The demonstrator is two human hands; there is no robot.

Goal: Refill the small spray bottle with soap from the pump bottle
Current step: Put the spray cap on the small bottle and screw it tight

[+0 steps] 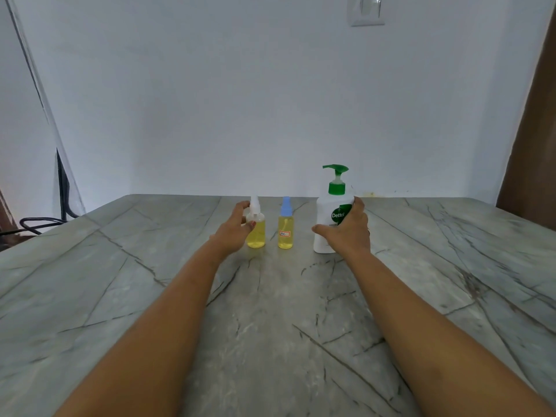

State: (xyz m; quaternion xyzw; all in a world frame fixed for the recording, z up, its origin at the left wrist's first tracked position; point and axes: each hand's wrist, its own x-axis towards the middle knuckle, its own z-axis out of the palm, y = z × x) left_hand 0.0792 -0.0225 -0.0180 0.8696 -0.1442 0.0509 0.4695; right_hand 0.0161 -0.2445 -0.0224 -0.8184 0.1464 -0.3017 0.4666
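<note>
Far left, dark cables (39,224) lie off the edge of the marble table (270,311), under a pale wall (240,100). Now the left hand (233,233) is stretched well out and curls round the clear-capped sprayer (257,236): thumb across the front, fingers behind near the neck, so that's a hold on the bottle. It stands upright towards the back of the table, with yellow liquid up to about its shoulder. Just beside it on the right, and apart from both hands, stands the blue-capped sprayer (285,236), also upright, yellow inside, with a small label on its front. Next comes the pump bottle (329,206), white with a green pump head, upright on the table. The right hand (350,233) is wrapped round its body, thumb across the lower front, fingers up the right side, a firm grasp. High on the wall sits a switch plate (365,10), and at far right a brown panel (532,145) closes the view.
</note>
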